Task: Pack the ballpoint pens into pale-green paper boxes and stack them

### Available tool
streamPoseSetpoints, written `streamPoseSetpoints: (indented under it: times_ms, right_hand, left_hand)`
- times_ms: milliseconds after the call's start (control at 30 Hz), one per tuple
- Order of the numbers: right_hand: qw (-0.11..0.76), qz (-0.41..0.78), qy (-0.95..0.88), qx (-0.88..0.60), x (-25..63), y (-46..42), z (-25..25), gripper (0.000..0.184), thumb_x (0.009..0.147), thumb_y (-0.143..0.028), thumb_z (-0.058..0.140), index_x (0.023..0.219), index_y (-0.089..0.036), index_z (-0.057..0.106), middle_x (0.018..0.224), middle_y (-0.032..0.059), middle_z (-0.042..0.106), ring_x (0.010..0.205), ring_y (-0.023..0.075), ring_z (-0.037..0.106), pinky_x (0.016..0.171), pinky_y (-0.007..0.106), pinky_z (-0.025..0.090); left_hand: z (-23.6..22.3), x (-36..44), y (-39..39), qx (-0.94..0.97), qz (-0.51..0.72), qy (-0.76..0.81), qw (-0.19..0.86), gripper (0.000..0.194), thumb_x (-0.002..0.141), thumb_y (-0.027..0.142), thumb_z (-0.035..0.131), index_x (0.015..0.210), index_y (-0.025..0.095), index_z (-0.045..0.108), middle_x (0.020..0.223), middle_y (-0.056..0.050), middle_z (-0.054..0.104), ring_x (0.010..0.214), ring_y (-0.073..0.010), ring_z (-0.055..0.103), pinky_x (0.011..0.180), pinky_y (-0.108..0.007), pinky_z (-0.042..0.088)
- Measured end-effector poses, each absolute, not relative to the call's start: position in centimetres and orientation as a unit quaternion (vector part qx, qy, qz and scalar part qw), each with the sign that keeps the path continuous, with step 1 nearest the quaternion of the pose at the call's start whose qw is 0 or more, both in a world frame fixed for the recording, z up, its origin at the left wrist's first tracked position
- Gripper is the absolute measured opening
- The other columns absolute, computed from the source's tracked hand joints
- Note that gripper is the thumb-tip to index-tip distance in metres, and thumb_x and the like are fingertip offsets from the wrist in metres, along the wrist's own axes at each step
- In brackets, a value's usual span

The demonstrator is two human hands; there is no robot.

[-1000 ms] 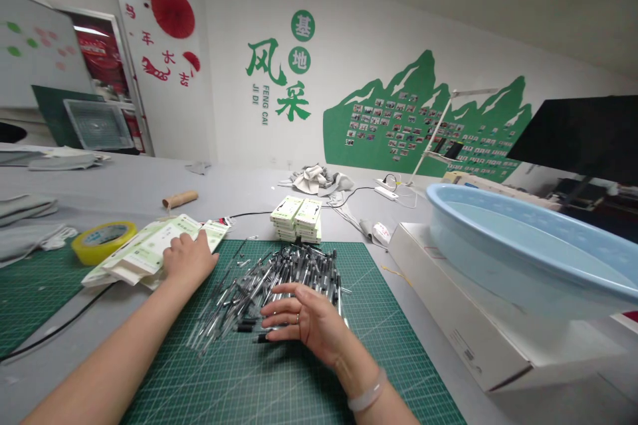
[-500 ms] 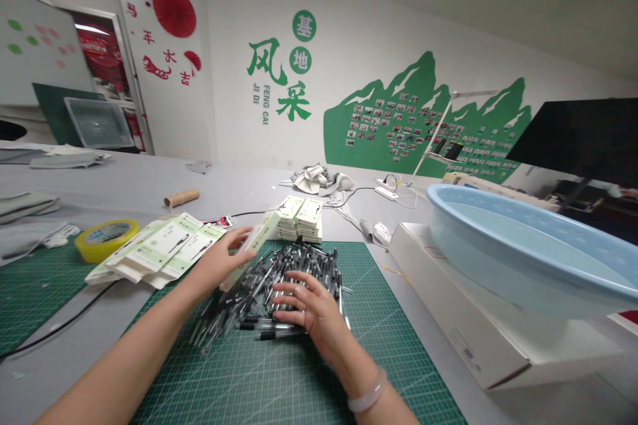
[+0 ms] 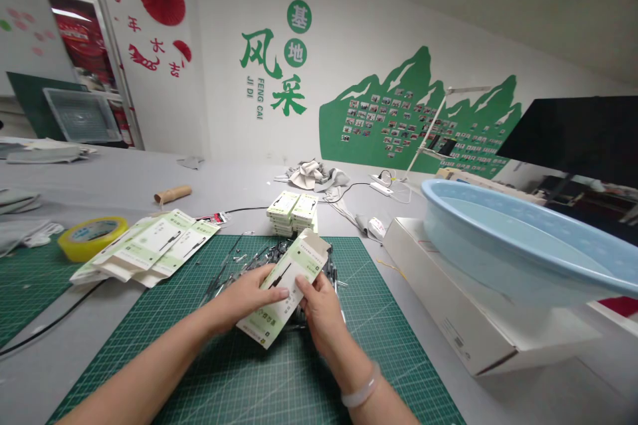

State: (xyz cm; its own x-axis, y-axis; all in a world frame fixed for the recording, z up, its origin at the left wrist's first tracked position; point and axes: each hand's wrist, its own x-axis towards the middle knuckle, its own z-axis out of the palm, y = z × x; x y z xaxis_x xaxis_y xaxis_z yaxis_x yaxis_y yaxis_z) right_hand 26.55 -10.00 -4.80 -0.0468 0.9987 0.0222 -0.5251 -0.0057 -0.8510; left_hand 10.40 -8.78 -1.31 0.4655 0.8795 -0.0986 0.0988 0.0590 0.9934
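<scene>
Fingers of our left hand (image 3: 252,295) are partly closed around one long side of a printed carton (image 3: 293,265), with the thumb across its face. Those of our right hand (image 3: 321,309) are bent in from the opposite side, thumb pressed on the print, so both have hold of it. We hold the carton tilted above the green cutting mat (image 3: 239,378), in front of the loose pens (image 3: 269,255), its far end leaning away from us. That far end looks unclosed, though we cannot tell whether anything is inside.

As for progress, we judge the work to be partway along. Beyond the pens, two neat stacks of cartons (image 3: 305,207) stand side by side and look finished, though their contents are hidden. Still to be dealt with, it seems, are the carton in our hands, the many pens lying heaped on the mat, and the overlapping cartons (image 3: 149,246) spread on our left, beside the yellow tape roll (image 3: 94,252). We cannot count the pens, as our hands and the carton cover part of the heap.
</scene>
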Motion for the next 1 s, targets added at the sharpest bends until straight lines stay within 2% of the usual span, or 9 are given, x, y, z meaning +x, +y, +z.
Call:
streamPoseSetpoints:
  times_ms: [67, 200, 300, 467, 633, 733, 833, 933, 1000]
  right_hand:
    - [0.603, 0.632, -0.36, -0.328, 26.7, -10.1, -4.7, 0.047, 0.067, -0.036, 0.076, 0.106, -0.016, 0.057, 0.099, 0.0082, 0.069, 0.086, 0.0232, 0.065, 0.078, 0.038, 0.051]
    - [0.559, 0.681, -0.369, -0.296, 27.2, -10.5, -4.0, 0.046, 0.074, -0.041, 0.069, 0.11, -0.013, 0.06, 0.094, 0.0108, 0.07, 0.084, 0.0258, 0.066, 0.077, 0.041, 0.051]
    - [0.553, 0.694, -0.382, -0.258, 27.5, -10.7, -3.3, 0.043, 0.078, -0.039, 0.065, 0.11, -0.01, 0.062, 0.098, 0.0138, 0.069, 0.091, 0.0277, 0.065, 0.082, 0.043, 0.049]
    - [0.567, 0.69, -0.375, -0.249, 27.4, -10.8, -3.4, 0.041, 0.075, -0.031, 0.068, 0.11, -0.01, 0.062, 0.104, 0.0135, 0.068, 0.095, 0.0274, 0.064, 0.083, 0.041, 0.049]
    - [0.578, 0.688, -0.358, -0.254, 27.1, -10.6, -3.9, 0.041, 0.07, -0.026, 0.073, 0.107, -0.012, 0.061, 0.102, 0.0117, 0.069, 0.089, 0.0256, 0.066, 0.081, 0.04, 0.05]
    - [0.597, 0.672, -0.349, -0.264, 27.1, -10.7, -3.8, 0.038, 0.07, -0.025, 0.073, 0.104, -0.014, 0.059, 0.097, 0.0094, 0.07, 0.083, 0.0244, 0.067, 0.079, 0.04, 0.051]
    - [0.591, 0.676, -0.359, -0.254, 27.0, -11.0, -3.5, 0.042, 0.072, -0.023, 0.071, 0.11, -0.015, 0.055, 0.096, 0.009, 0.07, 0.083, 0.0238, 0.067, 0.078, 0.04, 0.052]
    - [0.566, 0.692, -0.38, -0.238, 26.8, -11.3, -3.3, 0.048, 0.073, -0.022, 0.069, 0.117, -0.017, 0.05, 0.096, 0.0085, 0.07, 0.083, 0.0231, 0.067, 0.078, 0.04, 0.051]
    - [0.559, 0.695, -0.387, -0.234, 26.6, -11.5, -3.3, 0.052, 0.073, -0.021, 0.07, 0.12, -0.018, 0.047, 0.098, 0.0076, 0.069, 0.083, 0.022, 0.067, 0.077, 0.038, 0.051]
  left_hand:
    - [-1.5, 10.8, -9.1, 0.6, 0.303, 0.392, 0.628, 0.048, 0.07, 0.044, 0.07, 0.109, 0.017, 0.06, 0.099, -0.007, 0.069, 0.087, -0.0249, 0.064, 0.073, -0.034, 0.048]
    - [-1.9, 11.1, -10.0, 0.517, 0.239, 0.339, 0.749, 0.043, 0.076, 0.049, 0.063, 0.102, 0.015, 0.061, 0.093, -0.011, 0.071, 0.083, -0.0239, 0.066, 0.074, -0.036, 0.048]
    - [-2.1, 11.0, -10.0, 0.516, 0.242, 0.338, 0.749, 0.041, 0.075, 0.047, 0.065, 0.101, 0.015, 0.062, 0.094, -0.01, 0.07, 0.084, -0.0229, 0.065, 0.075, -0.034, 0.047]
    - [-1.8, 11.0, -9.4, 0.577, 0.27, 0.359, 0.683, 0.039, 0.078, 0.044, 0.063, 0.103, 0.015, 0.063, 0.094, -0.008, 0.07, 0.084, -0.0214, 0.063, 0.071, -0.031, 0.047]
    - [-0.9, 10.8, -9.0, 0.659, 0.258, 0.387, 0.591, 0.035, 0.079, 0.045, 0.06, 0.099, 0.017, 0.064, 0.098, -0.006, 0.069, 0.087, -0.0221, 0.063, 0.071, -0.03, 0.048]
    - [0.6, 10.1, -8.5, 0.709, 0.273, 0.443, 0.476, 0.033, 0.081, 0.048, 0.054, 0.09, 0.018, 0.065, 0.087, -0.005, 0.069, 0.079, -0.0216, 0.063, 0.066, -0.03, 0.048]
    - [2.3, 9.4, -8.0, 0.71, 0.383, 0.477, 0.348, 0.029, 0.081, 0.045, 0.056, 0.096, 0.021, 0.062, 0.091, -0.004, 0.067, 0.085, -0.0211, 0.062, 0.071, -0.03, 0.049]
    - [3.2, 9.6, -7.9, 0.711, 0.443, 0.423, 0.345, 0.031, 0.08, 0.037, 0.059, 0.107, 0.024, 0.058, 0.108, -0.005, 0.064, 0.101, -0.0208, 0.058, 0.082, -0.03, 0.049]
    - [3.0, 10.1, -8.1, 0.708, 0.441, 0.394, 0.386, 0.027, 0.08, 0.034, 0.059, 0.105, 0.023, 0.059, 0.108, -0.005, 0.064, 0.1, -0.0207, 0.06, 0.082, -0.03, 0.049]
